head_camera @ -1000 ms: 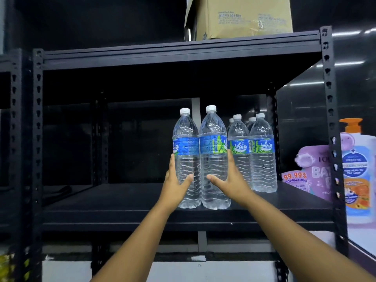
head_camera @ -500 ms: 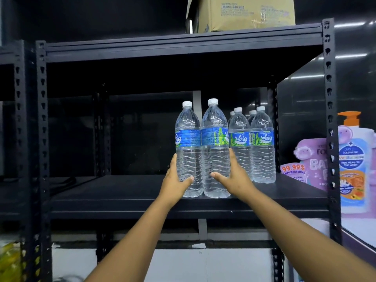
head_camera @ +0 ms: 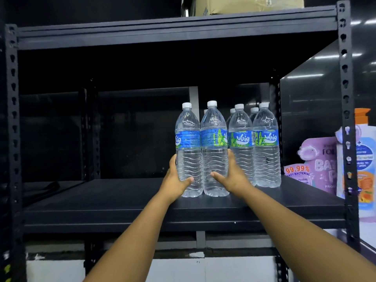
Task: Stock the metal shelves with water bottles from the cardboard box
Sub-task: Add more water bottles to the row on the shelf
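Two clear water bottles with blue labels stand side by side on the black metal shelf (head_camera: 122, 212). My left hand (head_camera: 175, 182) grips the lower part of the left bottle (head_camera: 188, 143). Around the lower part of the right bottle (head_camera: 214, 143) curls my right hand (head_camera: 232, 176). Both bottles' bases touch the shelf board. Just to their right stand several more identical bottles (head_camera: 264, 147) in rows, the rear ones partly hidden.
A cardboard box (head_camera: 244, 5) sits on the top shelf. Right of the shelf's upright post (head_camera: 345, 98) are a purple refill pouch (head_camera: 317, 165) and a pump bottle (head_camera: 364, 159). The shelf board's left half holds nothing.
Both hands have pushed the two bottles a little further back and right, closer to the standing group. The camera view has tilted down slightly.
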Demonstrator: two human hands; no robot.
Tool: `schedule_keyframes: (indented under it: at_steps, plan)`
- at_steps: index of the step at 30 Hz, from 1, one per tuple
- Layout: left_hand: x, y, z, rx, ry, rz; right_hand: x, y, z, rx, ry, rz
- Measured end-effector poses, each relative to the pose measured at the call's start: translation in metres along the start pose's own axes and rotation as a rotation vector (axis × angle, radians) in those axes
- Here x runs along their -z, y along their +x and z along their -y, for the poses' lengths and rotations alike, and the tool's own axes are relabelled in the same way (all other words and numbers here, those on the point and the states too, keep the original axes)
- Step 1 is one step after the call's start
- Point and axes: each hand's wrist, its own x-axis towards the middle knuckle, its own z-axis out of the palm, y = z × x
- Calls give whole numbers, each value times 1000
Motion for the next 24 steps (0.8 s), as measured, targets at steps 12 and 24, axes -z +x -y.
schedule_keyframes:
  at_steps: [12, 24]
  plan:
    - [-10, 48, 19, 38, 49, 25, -14, 41, -17, -30, -86, 19]
    - [-11, 62, 26, 9, 40, 40, -14, 50, -21, -35, -53, 49]
